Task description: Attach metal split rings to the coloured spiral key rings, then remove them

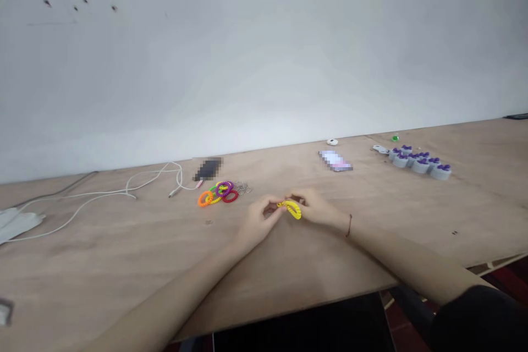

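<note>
The wooden table is bearing everything, and over its middle the left hand and the right hand are meeting fingertip to fingertip. Both are pinching the yellow coil, which is sitting between them just above the board. Its long axis is running left to right, dipping slightly toward the right hand, while the pile of coloured coils is lying beyond the left hand, the nearer one.
</note>
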Tool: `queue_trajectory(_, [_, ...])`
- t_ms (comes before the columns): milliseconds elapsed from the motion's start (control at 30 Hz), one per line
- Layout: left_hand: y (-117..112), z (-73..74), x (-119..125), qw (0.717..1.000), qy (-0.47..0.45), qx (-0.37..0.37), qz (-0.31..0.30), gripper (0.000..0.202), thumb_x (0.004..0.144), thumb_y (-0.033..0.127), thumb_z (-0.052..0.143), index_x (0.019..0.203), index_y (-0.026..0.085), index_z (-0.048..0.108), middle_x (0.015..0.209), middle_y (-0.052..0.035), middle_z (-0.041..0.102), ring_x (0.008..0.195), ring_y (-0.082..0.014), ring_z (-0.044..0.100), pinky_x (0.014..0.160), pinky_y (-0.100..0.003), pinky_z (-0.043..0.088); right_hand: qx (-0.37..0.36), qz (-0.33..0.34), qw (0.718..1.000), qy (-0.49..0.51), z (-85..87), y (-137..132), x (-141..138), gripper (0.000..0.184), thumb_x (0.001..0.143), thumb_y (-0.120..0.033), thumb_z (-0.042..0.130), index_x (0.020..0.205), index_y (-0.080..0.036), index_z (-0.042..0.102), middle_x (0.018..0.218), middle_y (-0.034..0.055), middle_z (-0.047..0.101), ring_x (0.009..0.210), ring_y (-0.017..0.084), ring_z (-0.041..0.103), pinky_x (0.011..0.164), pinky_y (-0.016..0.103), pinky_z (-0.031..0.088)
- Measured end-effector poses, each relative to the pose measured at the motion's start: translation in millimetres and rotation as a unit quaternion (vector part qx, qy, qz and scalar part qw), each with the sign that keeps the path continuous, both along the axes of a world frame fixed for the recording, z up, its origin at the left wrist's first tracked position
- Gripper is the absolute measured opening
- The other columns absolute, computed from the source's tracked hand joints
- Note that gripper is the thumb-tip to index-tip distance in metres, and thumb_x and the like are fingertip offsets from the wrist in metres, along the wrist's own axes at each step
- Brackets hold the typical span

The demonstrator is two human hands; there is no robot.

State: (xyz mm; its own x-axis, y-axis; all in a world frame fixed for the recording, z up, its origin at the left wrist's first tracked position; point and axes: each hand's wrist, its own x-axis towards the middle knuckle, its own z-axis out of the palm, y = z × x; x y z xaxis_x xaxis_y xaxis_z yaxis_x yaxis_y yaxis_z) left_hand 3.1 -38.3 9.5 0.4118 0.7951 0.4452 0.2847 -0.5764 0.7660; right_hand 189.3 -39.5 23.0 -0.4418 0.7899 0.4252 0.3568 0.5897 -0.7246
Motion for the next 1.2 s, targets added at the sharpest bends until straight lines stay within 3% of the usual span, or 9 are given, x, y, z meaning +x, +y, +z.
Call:
queue_trajectory(233, [-2.5,5.1,-1.0,0.991,0.028,0.127,0.017,0.013,0.083,0.028,0.054,0.089,0.018,0.062,0.091,-0.0061,0.063,0.085,-0.0158,0.060,0.076,-0.029,0.050,-0.084,-0.013,0.995,0.060,-1.5,-2.4,-6.6,0.015,0.078,-0.023,0.045,0.067,-0.016,0.052,0.061,-0.0030,0.049,0.055,0.009,0.042,0.051,0.020,0.031])
queue_trajectory(300, [-2.4,6.0,-0.6,0.992,0.023,0.121,0.016,0.014,0.083,0.028,0.054,0.088,0.019,0.062,0.093,-0.0064,0.062,0.087,-0.0162,0.059,0.077,-0.030,0.050,-0.106,-0.018,0.992,0.069,-2.3,-2.8,-7.2,0.015,0.078,-0.023,0.045,0.066,-0.016,0.050,0.057,-0.0037,0.046,0.051,0.008,0.041,0.048,0.020,0.030])
queue_trajectory(400, [0.4,5.7,0.9,0.999,-0.020,0.035,0.032,0.019,0.081,0.034,0.055,0.092,0.019,0.063,0.101,-0.0070,0.062,0.095,-0.0183,0.059,0.084,-0.032,0.049,-0.054,-0.074,0.995,0.051,-2.3,-3.2,-6.8,0.016,0.077,-0.024,0.046,0.064,-0.016,0.052,0.057,-0.0027,0.049,0.053,0.010,0.043,0.049,0.021,0.031])
queue_trajectory(467, [2.7,4.7,2.2,0.994,-0.072,-0.077,0.035,0.028,0.082,0.040,0.053,0.099,0.019,0.062,0.107,-0.0081,0.062,0.099,-0.0204,0.058,0.084,-0.034,0.050,0.014,-0.124,0.992,0.024,-1.0,-4.3,-6.2,0.016,0.078,-0.024,0.047,0.065,-0.016,0.054,0.060,-0.0013,0.053,0.056,0.011,0.046,0.052,0.022,0.032])
queue_trajectory(567, [4.1,3.6,4.1,0.952,-0.146,-0.266,-0.027,0.041,0.084,0.050,0.045,0.105,0.019,0.061,0.110,-0.0102,0.062,0.093,-0.0219,0.061,0.075,-0.036,0.054,0.070,-0.149,0.986,-0.018,1.2,-7.3,-6.4,0.014,0.078,-0.023,0.048,0.067,-0.017,0.054,0.062,-0.0008,0.056,0.057,0.011,0.047,0.054,0.023,0.032])
queue_trajectory(633, [3.3,3.7,4.8,0.937,-0.154,-0.306,-0.061,0.039,0.081,0.049,0.051,0.104,0.019,0.062,0.107,-0.0091,0.063,0.092,-0.0215,0.061,0.074,-0.035,0.054,0.081,-0.138,0.986,-0.037,1.8,-9.3,-7.6,0.015,0.079,-0.023,0.049,0.066,-0.018,0.053,0.062,-0.0009,0.057,0.056,0.011,0.048,0.054,0.023,0.032])
queue_trajectory(800, [2.3,4.7,2.4,0.953,-0.090,-0.280,-0.065,0.034,0.079,0.045,0.055,0.100,0.018,0.062,0.084,-0.0038,0.063,0.079,-0.0165,0.059,0.070,-0.029,0.052,0.033,-0.118,0.992,-0.002,-2.3,-6.8,-10.1,0.018,0.080,-0.024,0.046,0.065,-0.017,0.054,0.063,-0.0006,0.058,0.059,0.011,0.050,0.054,0.022,0.034])
queue_trajectory(1000, [11.7,6.5,-4.6,0.976,-0.034,-0.207,-0.061,0.032,0.081,0.047,0.050,0.089,0.017,0.059,0.065,0.0022,0.053,0.057,-0.0109,0.049,0.053,-0.022,0.044,-0.155,-0.102,0.976,0.115,-17.8,10.6,-8.6,0.018,0.079,-0.031,0.045,0.070,-0.017,0.052,0.051,-0.0041,0.049,0.045,0.010,0.049,0.045,0.021,0.037])
queue_trajectory(1200, [50.0,23.9,-51.6,0.984,0.060,-0.070,0.151,0.036,0.081,0.050,0.046,0.092,0.018,0.056,0.071,0.0015,0.055,0.060,-0.0124,0.050,0.053,-0.022,0.039,-0.192,-0.120,0.967,0.113,-30.9,21.6,-13.1,0.018,0.078,-0.034,0.046,0.074,-0.017,0.053,0.055,-0.0033,0.049,0.043,0.009,0.047,0.038,0.019,0.035])
